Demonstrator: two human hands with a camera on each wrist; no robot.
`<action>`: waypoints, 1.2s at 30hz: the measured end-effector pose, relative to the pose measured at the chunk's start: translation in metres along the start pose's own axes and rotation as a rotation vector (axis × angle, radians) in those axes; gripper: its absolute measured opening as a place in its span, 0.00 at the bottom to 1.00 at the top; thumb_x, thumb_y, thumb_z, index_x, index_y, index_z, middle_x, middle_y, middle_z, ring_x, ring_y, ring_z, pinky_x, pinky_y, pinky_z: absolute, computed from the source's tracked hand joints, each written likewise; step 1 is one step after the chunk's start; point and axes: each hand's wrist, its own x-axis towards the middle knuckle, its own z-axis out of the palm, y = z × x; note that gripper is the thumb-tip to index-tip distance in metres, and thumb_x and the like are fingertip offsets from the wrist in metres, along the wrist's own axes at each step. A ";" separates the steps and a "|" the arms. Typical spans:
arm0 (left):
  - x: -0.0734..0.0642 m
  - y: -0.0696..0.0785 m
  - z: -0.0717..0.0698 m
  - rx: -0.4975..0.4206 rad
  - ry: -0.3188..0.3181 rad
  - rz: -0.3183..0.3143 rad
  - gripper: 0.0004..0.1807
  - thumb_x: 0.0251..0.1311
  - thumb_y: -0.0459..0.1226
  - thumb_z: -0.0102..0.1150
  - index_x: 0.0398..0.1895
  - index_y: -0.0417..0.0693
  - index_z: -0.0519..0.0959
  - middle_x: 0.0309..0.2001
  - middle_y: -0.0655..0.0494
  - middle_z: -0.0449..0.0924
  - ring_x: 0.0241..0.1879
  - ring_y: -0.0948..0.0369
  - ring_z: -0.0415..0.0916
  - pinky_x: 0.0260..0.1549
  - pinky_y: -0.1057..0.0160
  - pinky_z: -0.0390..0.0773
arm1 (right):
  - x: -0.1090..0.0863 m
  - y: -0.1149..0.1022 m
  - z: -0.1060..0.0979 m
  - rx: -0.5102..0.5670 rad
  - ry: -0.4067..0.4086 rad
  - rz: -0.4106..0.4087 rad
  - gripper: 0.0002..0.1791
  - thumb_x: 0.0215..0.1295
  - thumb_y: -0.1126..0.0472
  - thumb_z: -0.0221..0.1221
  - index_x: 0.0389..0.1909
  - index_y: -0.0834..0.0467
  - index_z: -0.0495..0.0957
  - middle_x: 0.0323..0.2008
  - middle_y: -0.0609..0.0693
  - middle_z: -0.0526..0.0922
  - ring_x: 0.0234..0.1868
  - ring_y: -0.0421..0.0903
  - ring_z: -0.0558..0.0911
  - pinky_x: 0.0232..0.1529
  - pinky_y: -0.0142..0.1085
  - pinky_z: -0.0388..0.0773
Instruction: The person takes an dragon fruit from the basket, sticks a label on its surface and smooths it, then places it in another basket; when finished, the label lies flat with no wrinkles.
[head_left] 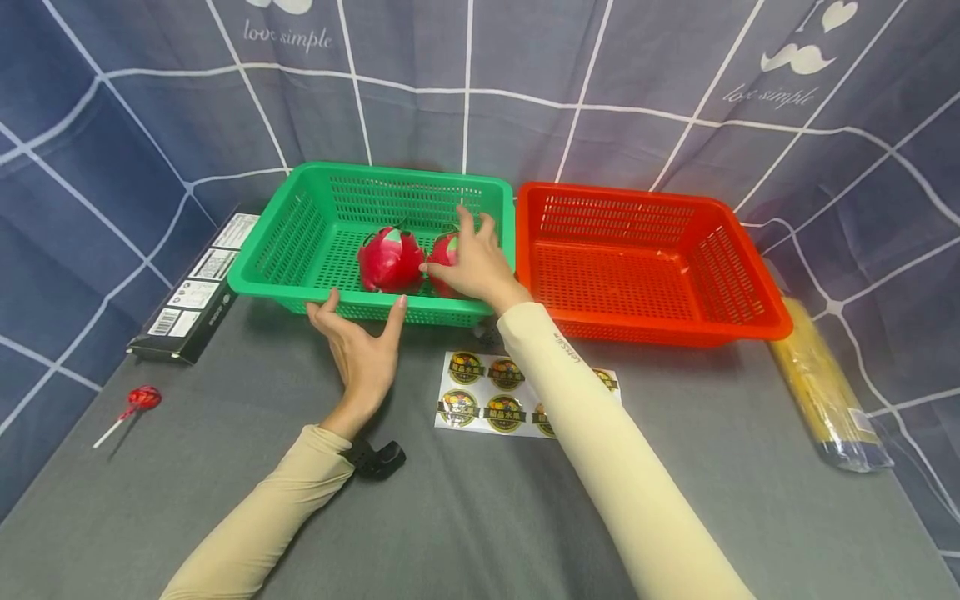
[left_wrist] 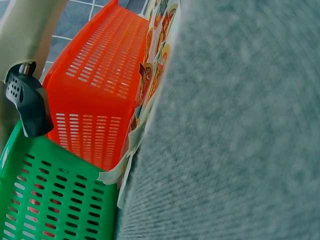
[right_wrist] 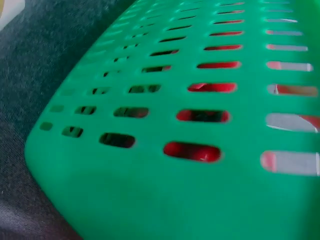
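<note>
Two red dragon fruits lie side by side in the green plastic basket (head_left: 300, 292). My right hand (head_left: 480, 265) reaches over the basket's front right side and holds the right dragon fruit (head_left: 444, 250) from above, fingers and thumb curved about it and covering part of it. The left dragon fruit (head_left: 391, 260) sits just beside my right thumb. At the front rim, my left hand (head_left: 360, 346) has its thumb and fingers spread, tips touching the rim. In the right wrist view, the slotted green basket wall (right_wrist: 150, 190) fills most of the picture, with red showing through the slots.
A red-orange basket (head_left: 652, 329) stands right against the green one. A sheet of round stickers (head_left: 480, 400) lies in front, partly under my right sleeve. Left are a black-and-white box (head_left: 197, 287) and a lollipop (head_left: 142, 397); a yellow plastic-wrapped pack (head_left: 821, 383) lies right.
</note>
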 end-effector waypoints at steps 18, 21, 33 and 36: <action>-0.002 0.001 0.000 0.013 0.008 0.004 0.48 0.47 0.57 0.60 0.62 0.41 0.49 0.70 0.44 0.35 0.71 0.59 0.36 0.68 0.59 0.46 | 0.002 -0.005 0.014 -0.219 0.026 0.000 0.64 0.36 0.37 0.68 0.70 0.51 0.40 0.68 0.60 0.47 0.64 0.57 0.57 0.54 0.46 0.72; -0.001 0.000 0.000 0.020 0.014 0.006 0.47 0.47 0.57 0.60 0.62 0.41 0.49 0.69 0.43 0.36 0.71 0.58 0.37 0.68 0.59 0.46 | 0.001 -0.005 0.014 -0.237 0.021 0.001 0.64 0.35 0.37 0.69 0.70 0.52 0.41 0.68 0.60 0.47 0.65 0.57 0.57 0.55 0.46 0.71; -0.001 -0.001 0.000 0.013 0.009 0.007 0.51 0.48 0.58 0.59 0.64 0.39 0.45 0.69 0.45 0.37 0.69 0.57 0.46 0.67 0.58 0.49 | 0.000 -0.009 0.015 -0.341 -0.032 0.001 0.62 0.36 0.38 0.69 0.70 0.53 0.45 0.66 0.61 0.50 0.60 0.59 0.61 0.54 0.48 0.71; -0.001 0.000 0.000 0.017 0.013 0.006 0.51 0.48 0.58 0.59 0.64 0.39 0.45 0.68 0.44 0.38 0.69 0.56 0.46 0.67 0.58 0.49 | 0.001 -0.010 0.014 -0.371 -0.066 -0.002 0.60 0.38 0.39 0.68 0.69 0.53 0.46 0.66 0.62 0.51 0.60 0.61 0.60 0.55 0.49 0.69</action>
